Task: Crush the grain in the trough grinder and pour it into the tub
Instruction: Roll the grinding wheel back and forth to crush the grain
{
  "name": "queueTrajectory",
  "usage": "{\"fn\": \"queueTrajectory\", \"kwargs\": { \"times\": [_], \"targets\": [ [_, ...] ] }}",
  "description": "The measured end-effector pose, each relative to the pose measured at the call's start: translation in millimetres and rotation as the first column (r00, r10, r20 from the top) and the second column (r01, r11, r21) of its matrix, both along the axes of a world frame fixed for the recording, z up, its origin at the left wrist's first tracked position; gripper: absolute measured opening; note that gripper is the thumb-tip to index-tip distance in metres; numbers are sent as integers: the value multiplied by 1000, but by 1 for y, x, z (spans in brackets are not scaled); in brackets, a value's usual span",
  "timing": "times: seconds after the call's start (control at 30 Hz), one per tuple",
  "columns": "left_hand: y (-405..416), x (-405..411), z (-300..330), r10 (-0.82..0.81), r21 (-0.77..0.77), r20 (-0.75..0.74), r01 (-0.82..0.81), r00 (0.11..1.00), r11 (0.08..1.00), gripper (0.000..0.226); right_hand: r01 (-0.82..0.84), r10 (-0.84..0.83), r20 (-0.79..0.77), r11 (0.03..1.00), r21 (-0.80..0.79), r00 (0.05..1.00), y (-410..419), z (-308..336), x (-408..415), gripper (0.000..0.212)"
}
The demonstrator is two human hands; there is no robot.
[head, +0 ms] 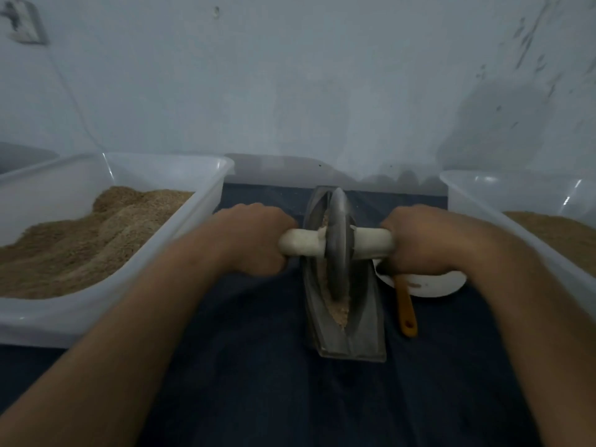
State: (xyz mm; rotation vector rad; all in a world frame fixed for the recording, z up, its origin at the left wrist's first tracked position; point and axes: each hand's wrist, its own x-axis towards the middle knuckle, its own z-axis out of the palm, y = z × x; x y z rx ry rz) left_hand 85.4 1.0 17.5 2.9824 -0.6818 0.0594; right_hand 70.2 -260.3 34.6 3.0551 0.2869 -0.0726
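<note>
Here, the left hand (254, 238) and right hand (416, 240) each grip an end of the white axle (301, 241) of a metal wheel (338, 246) standing in the grain-filled trough grinder (346, 330), between two grain tubs (200, 201) (467, 188).

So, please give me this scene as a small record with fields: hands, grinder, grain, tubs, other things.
left hand: grips the left end of the white handle
right hand: grips the right end
wheel: upright in the trough grinder
grain: partly crushed, in the trough
left tub: heaped with grain
right tub: holds a lower layer
white bowl: right of the grinder, orange spoon resting in it
surface: dark cloth
</note>
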Motion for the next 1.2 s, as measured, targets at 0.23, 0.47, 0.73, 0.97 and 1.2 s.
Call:
{"fn": "queueTrajectory", "kwargs": {
  "times": [0.23,0.47,0.73,0.97,1.2],
  "targets": [
    [-6,2,-10,63,2,138,-64,988,998,16,75,-61,161,994,-84,985,10,-4,0,15],
    [-22,24,-32,162,-62,536,-153,829,986,25,49,-35,536,999,-13,843,9,-32,22,16],
    [5,-13,10,-67,17,-179,71,982,997,20,3,8,-159,998,69,987,2,14,-22,22],
    [-27,12,-24,232,-8,491,-262,840,965,25,130,-93,526,991,-33,846,15,-28,19,13],
    [-22,7,-18,143,-5,478,-160,867,987,17,-6,14,395,1000,-22,919,-1,-21,18,15]
  ]
}}
